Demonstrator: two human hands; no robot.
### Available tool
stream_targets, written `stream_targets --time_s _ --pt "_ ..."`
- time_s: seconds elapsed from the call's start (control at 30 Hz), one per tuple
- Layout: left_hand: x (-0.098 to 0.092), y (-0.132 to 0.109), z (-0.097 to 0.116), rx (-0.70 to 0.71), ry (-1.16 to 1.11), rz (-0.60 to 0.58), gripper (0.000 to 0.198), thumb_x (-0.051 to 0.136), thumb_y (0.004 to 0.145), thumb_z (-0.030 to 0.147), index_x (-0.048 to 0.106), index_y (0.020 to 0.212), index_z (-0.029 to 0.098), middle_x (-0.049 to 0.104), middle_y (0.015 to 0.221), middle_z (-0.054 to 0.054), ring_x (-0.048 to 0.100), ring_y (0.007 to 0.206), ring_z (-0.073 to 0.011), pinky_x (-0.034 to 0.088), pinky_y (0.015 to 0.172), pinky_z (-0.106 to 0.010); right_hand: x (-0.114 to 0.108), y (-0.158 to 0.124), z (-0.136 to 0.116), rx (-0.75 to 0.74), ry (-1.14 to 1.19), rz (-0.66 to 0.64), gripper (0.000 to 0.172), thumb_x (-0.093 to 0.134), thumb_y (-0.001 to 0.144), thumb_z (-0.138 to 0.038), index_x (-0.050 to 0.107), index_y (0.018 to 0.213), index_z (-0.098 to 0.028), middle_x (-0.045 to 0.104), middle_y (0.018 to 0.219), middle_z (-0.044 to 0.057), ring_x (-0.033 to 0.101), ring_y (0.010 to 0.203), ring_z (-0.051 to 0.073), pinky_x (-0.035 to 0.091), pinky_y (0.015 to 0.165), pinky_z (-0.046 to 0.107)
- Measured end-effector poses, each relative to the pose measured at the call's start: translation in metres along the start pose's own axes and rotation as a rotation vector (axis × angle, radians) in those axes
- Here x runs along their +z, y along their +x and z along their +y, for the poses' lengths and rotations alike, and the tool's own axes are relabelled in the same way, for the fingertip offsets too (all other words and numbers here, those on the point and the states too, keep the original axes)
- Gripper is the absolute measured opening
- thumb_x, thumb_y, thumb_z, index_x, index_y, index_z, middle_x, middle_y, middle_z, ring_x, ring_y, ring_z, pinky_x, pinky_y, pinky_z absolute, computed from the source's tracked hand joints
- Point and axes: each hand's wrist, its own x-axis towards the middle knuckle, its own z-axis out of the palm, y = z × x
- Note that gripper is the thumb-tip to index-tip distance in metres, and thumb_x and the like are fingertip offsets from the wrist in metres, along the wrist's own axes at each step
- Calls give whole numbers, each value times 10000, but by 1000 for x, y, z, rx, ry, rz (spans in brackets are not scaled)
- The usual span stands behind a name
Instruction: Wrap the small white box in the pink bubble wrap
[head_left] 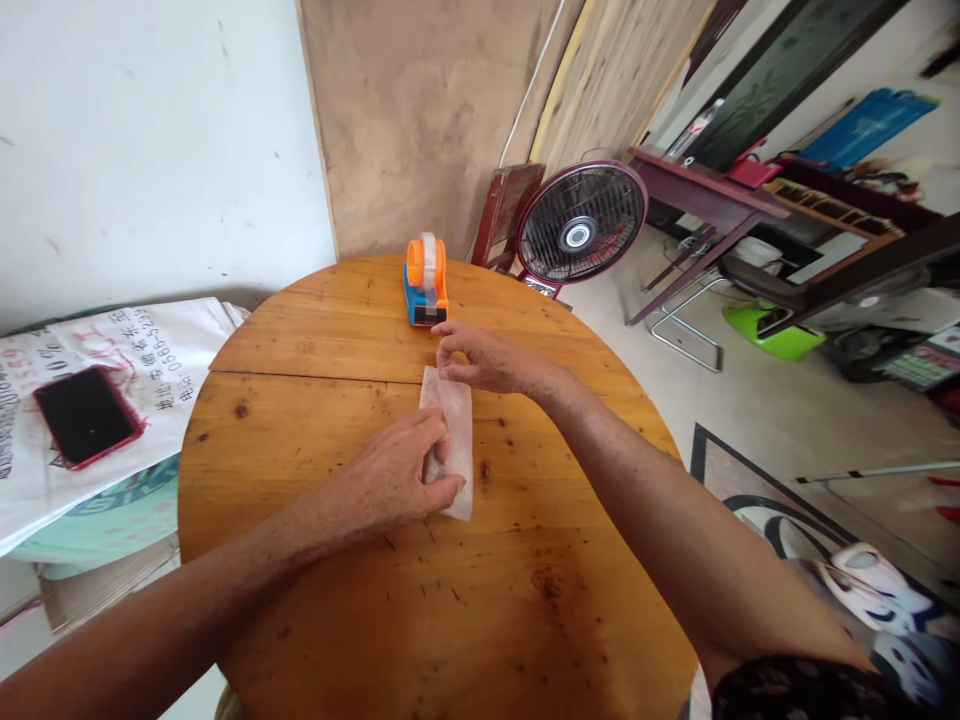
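A small pale translucent packet lies lengthwise on the round wooden table. My left hand grips its near end, fingers curled around the edge. At the far end my right hand pinches the packet's top with thumb and fingertips. An orange and blue tape dispenser with a white roll stands just beyond my right hand, not touched.
A phone in a red case lies on a printed white sack at the left. A black floor fan stands behind the table's far right edge. Dark wooden furniture and a green object are on the floor to the right.
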Motion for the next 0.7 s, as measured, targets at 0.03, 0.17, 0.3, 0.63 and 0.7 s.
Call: stream_targets --time_s 0.03,0.17,0.3,0.63,0.7 --pt "0 0 0 -18 -2 -2 180 616 743 262 447 785 218 616 829 0 555 664 -162 463 651 -320 3 1 1 -5 -12 -6 63 654 827 -151 697 791 -181 633 1294 92 548 1273 269 449 989 364" --pt "3 -3 -1 -11 3 90 355 645 735 273 515 1054 189 671 1009 -66 625 800 -214 508 694 -355 13 4 3 -2 -49 -32 66 650 825 -146 700 792 -172 634 1268 118 525 1296 300 444 989 393" --pt "5 -4 -6 243 167 226 456 641 778 264 559 1217 169 514 1453 -155 503 1293 -328 440 1032 -493 22 4 3 30 -73 9 57 672 793 -157 694 843 -173 575 1347 129 522 1288 313 437 988 412" --pt "10 -1 -18 277 213 137 401 609 826 309 671 1173 119 653 1328 -152 563 1266 -319 447 1077 -498 21 -41 8 495 308 272 365 617 834 -523 657 785 -164 706 766 62 613 643 169 437 599 279" --pt "10 -1 -17 280 210 141 402 613 823 300 674 1174 115 645 1336 -159 564 1268 -319 451 1080 -491 23 -46 5 579 403 156 488 565 833 -612 594 611 -178 639 590 37 556 506 143 382 512 268"
